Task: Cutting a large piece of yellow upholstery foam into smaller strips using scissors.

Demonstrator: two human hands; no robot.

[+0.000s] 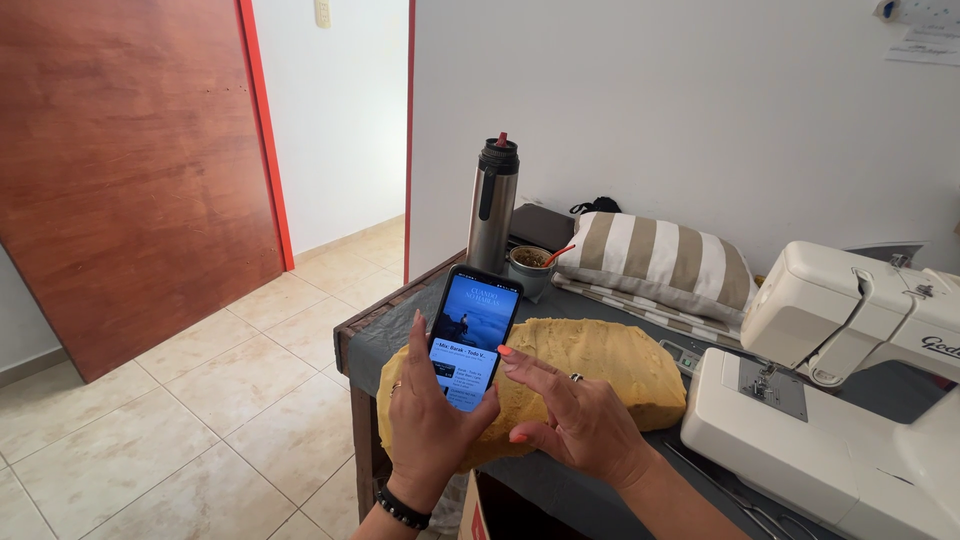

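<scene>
— Hands?
— My left hand [432, 415] gripped a smartphone [473, 338] upright, glossy lit screen; my right hand [572, 418] hovered loosely spread, forefinger at the glass.
— Under them?
— Lumpy yellow foam slab [600, 362] on a grey-covered table [400, 325] — near its left edge, tiled floor [200, 420] open beyond. White sewing machine [830, 400] sat right.
</scene>
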